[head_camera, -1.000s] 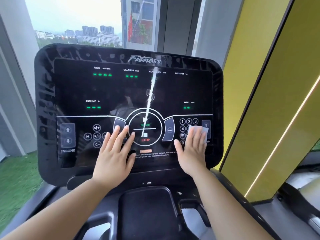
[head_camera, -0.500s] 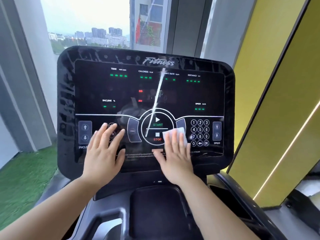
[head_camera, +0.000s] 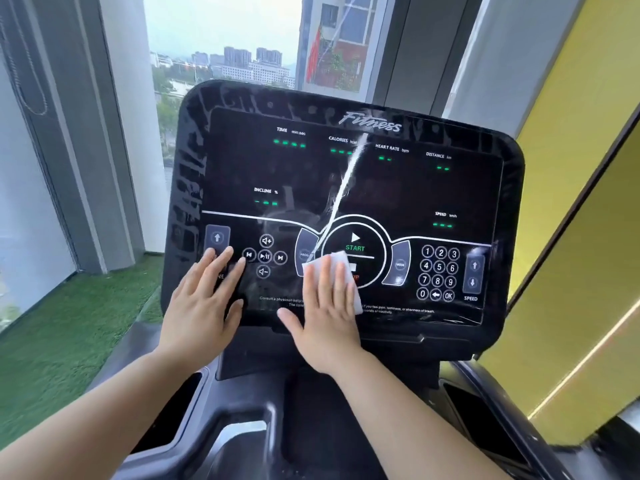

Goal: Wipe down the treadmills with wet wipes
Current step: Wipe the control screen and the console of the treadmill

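Head view looks down on a black treadmill console. Her right hand lies flat, fingers straight, pressing a white wet wipe onto the panel just left of the START/STOP ring. Left hand rests open and flat beside the incline buttons, holding nothing.

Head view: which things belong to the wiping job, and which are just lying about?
Job: wet wipe, pressed under the flat right hand; treadmill console; left hand, resting flat on the console.
Lying about: green turf; window; yellow wall panel.
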### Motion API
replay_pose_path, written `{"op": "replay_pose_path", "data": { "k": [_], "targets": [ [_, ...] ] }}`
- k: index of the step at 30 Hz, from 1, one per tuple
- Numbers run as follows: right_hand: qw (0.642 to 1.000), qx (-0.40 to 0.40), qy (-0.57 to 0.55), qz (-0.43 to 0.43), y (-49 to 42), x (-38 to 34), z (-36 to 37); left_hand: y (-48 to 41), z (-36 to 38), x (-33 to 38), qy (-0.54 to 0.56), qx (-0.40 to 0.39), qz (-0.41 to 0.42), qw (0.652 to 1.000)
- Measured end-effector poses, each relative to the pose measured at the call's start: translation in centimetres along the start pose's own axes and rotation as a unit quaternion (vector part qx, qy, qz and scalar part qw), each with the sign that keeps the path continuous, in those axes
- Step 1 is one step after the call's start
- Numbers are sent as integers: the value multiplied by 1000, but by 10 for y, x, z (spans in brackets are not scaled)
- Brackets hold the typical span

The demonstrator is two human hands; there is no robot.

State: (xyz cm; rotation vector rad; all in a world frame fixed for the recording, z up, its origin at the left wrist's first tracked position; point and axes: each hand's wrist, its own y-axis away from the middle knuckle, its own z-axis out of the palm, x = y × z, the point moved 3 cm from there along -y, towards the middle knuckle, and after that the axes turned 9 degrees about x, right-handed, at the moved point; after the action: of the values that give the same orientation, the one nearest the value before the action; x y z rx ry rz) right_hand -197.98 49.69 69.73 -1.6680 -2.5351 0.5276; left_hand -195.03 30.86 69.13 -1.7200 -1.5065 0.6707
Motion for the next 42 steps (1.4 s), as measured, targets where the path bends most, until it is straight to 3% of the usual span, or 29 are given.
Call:
{"op": "replay_pose_path", "data": {
  "k": [3,10,14,19,22,30,42],
  "targets": [
    [990,67,89,-83,0,25,-3,0,-1,-3,-5,-5,17,1000],
    [972,53,189,-125,23,91,-12,1,-9,-11,18,-8,11,1000],
    [964,13,192,-182,17,74,-10,9,-12,-16,24,3,-20,1000],
    [926,-34,192,-325,-6,19,-13,8,-13,-16,47,10,-25,999],
    [918,-73,188,-342,-14,4,-17,9,-15,-17,66,16,-27,997],
    [902,-39,271,-333,-5,46,-22,20,-21,-30,119,48,-84,988],
    [896,-91,184,-394,-38,-46,-24,20,-19,-29,143,62,-105,982]
  ]
}}
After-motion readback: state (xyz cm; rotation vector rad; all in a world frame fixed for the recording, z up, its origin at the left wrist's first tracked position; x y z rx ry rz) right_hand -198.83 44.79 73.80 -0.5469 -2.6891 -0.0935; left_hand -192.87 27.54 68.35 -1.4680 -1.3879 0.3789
